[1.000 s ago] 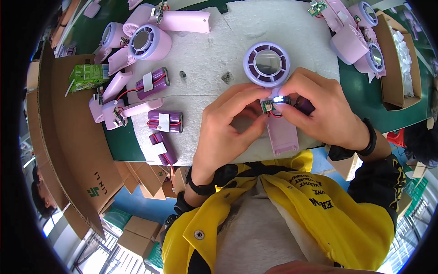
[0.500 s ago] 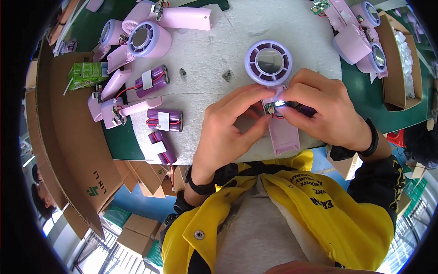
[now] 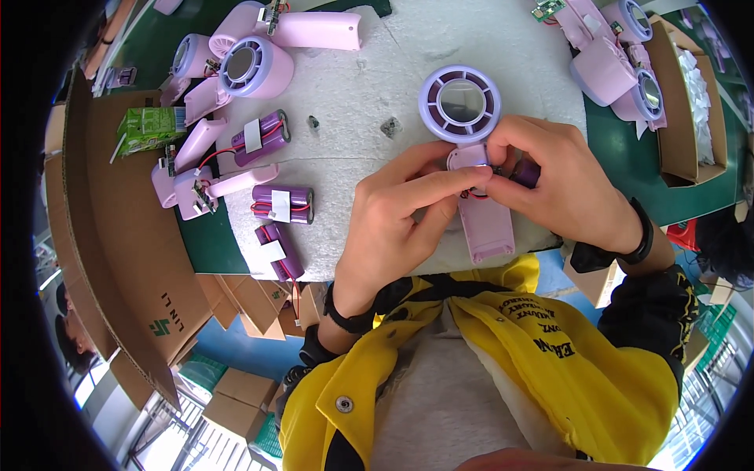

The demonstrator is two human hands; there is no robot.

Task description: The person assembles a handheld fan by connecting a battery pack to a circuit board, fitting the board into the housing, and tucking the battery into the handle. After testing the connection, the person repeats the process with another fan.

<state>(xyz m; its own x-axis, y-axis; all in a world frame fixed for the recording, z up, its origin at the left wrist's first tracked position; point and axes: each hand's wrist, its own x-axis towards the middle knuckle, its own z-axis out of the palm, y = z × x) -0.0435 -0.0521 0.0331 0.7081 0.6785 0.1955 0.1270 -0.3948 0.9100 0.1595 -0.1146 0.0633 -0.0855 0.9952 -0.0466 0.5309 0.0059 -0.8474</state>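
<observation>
A lilac handheld fan lies in front of me, its round grille (image 3: 459, 104) pointing up and its open handle shell (image 3: 488, 229) toward my body. My left hand (image 3: 404, 208) is closed, thumb and forefinger pinched over the upper handle where the small circuit board sits. Those fingers hide the board; short red and black wires (image 3: 473, 194) show beneath them. Opposite it, my right hand (image 3: 550, 169) is closed too, its fingertips meeting the left ones. A purple battery pack (image 3: 525, 173) shows partly inside the right hand's grasp.
On the white foam mat (image 3: 353, 102), several purple battery packs (image 3: 283, 204) with red wires lie left. Lilac fan parts (image 3: 255, 71) crowd the upper left, more fan bodies (image 3: 609, 74) the upper right. Cardboard boxes (image 3: 126, 235) flank both sides; a green packet (image 3: 149, 129) rests left.
My left forefinger has moved in over the board, covering the board and its white light. The fan has shifted slightly upward and left in view.
</observation>
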